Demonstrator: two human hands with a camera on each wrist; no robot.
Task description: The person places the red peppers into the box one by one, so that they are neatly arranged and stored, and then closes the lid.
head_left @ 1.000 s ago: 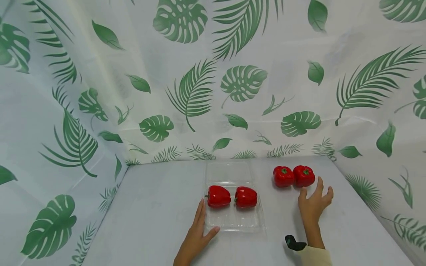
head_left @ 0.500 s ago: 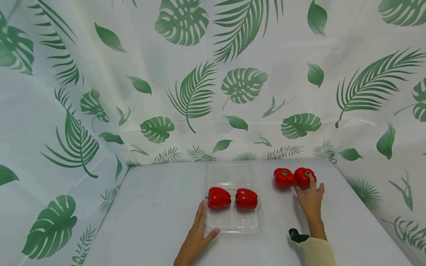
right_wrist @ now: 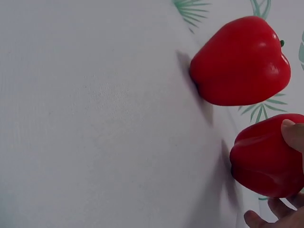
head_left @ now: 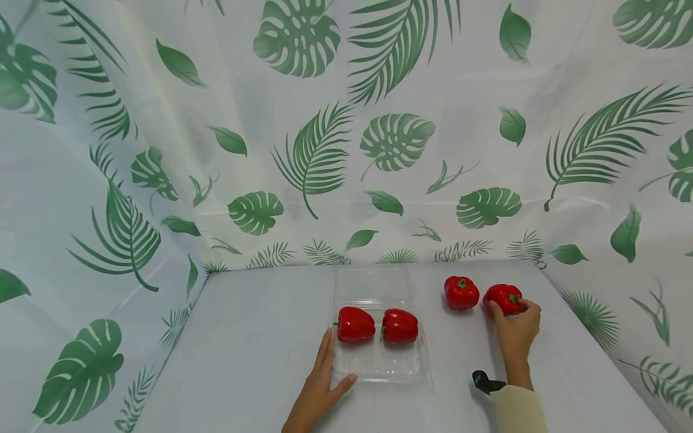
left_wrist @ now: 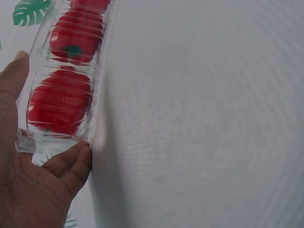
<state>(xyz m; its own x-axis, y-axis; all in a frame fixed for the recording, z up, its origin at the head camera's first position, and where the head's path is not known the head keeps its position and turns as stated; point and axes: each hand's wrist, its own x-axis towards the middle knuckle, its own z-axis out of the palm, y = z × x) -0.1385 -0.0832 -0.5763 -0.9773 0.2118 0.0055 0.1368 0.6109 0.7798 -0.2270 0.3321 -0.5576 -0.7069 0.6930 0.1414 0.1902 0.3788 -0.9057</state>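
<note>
My right hand grips a red bell pepper at the right of the table, with the thumb on its near side and fingers on its right. In the right wrist view this pepper leans, its base close to the tabletop. A second red bell pepper stands upright just to its left, apart from it. My left hand rests against the left side and front corner of a clear plastic container, fingers fairly straight. Inside lie two bell peppers on their sides, a left one and a right one.
The container's clear lid lies folded back toward the leaf-patterned curtain. Curtain also borders the white table on the left and right. A black strap piece sticks out beside the right sleeve.
My right hand has come down onto the right-hand upright pepper and grips it. That pepper has tilted and shifted right and nearer, away from its neighbour. The left hand stays at the container.
</note>
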